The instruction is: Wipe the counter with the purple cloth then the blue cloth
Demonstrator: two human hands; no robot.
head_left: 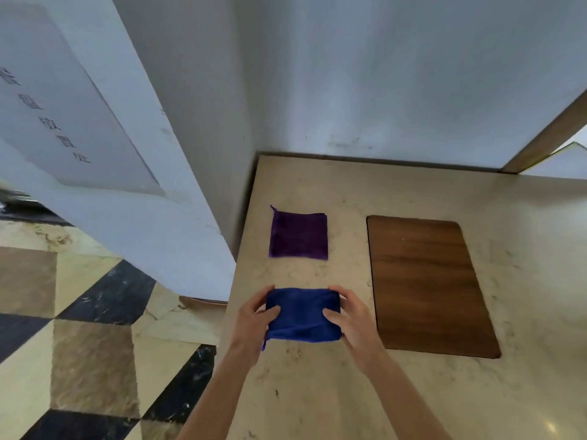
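Note:
A folded blue cloth (pixel 301 314) lies on the beige marble counter (pixel 333 392) near its left edge. My left hand (pixel 254 322) grips the cloth's left side, thumb on top. My right hand (pixel 351 319) grips its right side in the same way. A folded purple cloth (pixel 298 236) lies flat on the counter farther back, apart from both hands, with a small loop at its far left corner.
A brown wooden board (pixel 425 284) lies flat on the counter to the right of the cloths. White walls (pixel 365 90) close the counter's back and left. The counter's left edge drops to a checkered tile floor (pixel 95 344).

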